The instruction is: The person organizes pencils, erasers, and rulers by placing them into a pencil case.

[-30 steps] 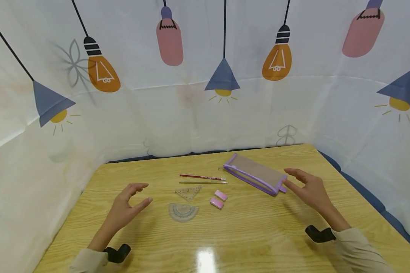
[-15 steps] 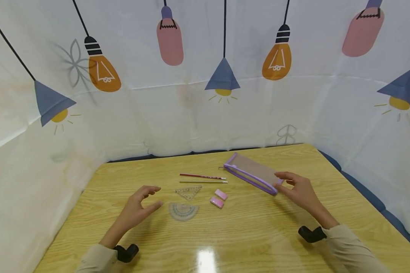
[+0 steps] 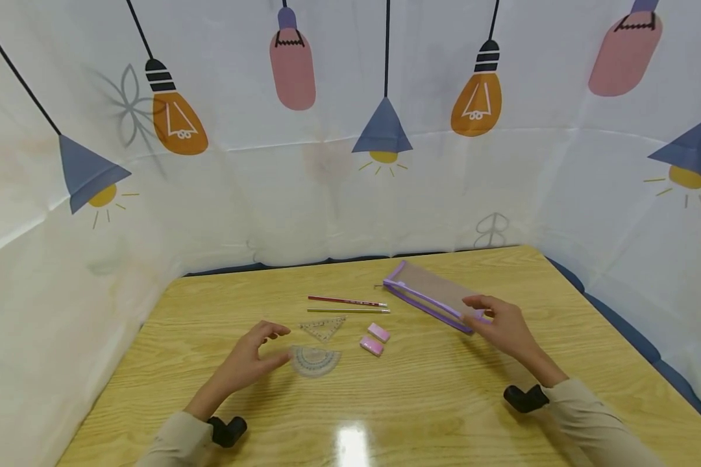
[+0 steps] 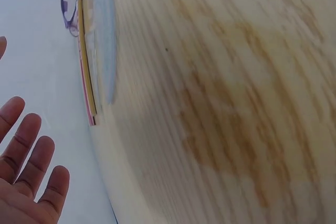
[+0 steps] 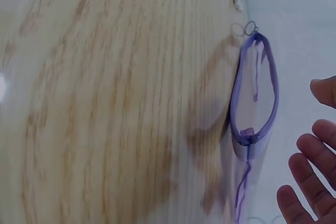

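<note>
My left hand [image 3: 246, 360] hovers with relaxed, parted fingers just left of a clear protractor [image 3: 315, 362]; it holds nothing. Beyond the protractor lies a clear set square [image 3: 324, 329]. My right hand [image 3: 501, 328] is over the near right end of a see-through pencil case [image 3: 429, 290] with purple edging. In the right wrist view its fingers [image 5: 310, 179] stand spread apart from the case, whose zipped mouth [image 5: 235, 90] gapes open. Two pink-and-white erasers [image 3: 371, 345] sit between the hands. Behind them a red pencil [image 3: 346, 301] and a yellowish pencil [image 3: 348, 311] lie side by side.
Everything lies on a wood-grain table [image 3: 385, 402]. A white curtain [image 3: 304, 194] printed with lamps encloses the back and both sides. A small metal ring [image 5: 251, 28] hangs at the case's far end. Each wrist carries a black mount [image 3: 228, 431].
My left hand has moved right, toward the protractor. My right hand has shifted left over the end of the pencil case. The things on the table have stayed where they were.
</note>
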The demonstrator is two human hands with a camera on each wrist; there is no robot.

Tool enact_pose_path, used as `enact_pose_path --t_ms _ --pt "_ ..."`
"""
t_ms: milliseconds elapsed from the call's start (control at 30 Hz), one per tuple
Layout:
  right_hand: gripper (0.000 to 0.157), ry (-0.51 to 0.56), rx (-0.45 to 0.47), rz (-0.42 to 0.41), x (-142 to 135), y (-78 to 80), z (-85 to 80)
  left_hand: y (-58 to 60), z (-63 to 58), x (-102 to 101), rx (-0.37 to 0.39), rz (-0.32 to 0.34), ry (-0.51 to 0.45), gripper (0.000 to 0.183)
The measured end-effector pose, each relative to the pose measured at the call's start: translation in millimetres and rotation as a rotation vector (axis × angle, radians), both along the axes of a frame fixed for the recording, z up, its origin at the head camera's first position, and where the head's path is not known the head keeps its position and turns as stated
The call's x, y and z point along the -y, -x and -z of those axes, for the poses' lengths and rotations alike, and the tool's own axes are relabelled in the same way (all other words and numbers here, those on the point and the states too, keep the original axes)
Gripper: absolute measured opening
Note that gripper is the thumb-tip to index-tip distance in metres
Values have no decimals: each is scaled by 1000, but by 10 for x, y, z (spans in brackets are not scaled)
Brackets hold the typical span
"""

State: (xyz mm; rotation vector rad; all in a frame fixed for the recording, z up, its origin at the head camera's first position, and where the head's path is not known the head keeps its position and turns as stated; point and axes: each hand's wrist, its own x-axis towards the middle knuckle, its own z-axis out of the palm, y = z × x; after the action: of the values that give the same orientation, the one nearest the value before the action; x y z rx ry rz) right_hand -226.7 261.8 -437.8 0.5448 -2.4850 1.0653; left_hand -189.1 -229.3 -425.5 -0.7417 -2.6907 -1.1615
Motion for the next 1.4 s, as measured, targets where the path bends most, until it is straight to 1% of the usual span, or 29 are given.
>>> enact_pose_path --t_ms 233,433,633,867,1067,1167,1300,1400 --pt "30 -15 22 7 6 46 69 28 39 -55 12 37 24 39" --pt "28 -43 3 25 18 60 85 80 104 -89 24 79 29 42" --pt "31 -77 -3 23 18 88 103 96 106 -126 49 119 23 42" --pt "31 -94 -23 11 43 97 105 96 124 -165 48 131 69 41" --pt "29 -104 -9 24 52 108 109 92 120 -198 65 128 103 41" --pt "29 -104 -11 26 54 114 117 94 116 -211 53 136 116 40" --pt "28 -91 -45 23 66 118 128 93 121 -227 34 142 138 40" --pt "27 -79 -67 20 76 128 136 100 139 -239 14 146 173 41"
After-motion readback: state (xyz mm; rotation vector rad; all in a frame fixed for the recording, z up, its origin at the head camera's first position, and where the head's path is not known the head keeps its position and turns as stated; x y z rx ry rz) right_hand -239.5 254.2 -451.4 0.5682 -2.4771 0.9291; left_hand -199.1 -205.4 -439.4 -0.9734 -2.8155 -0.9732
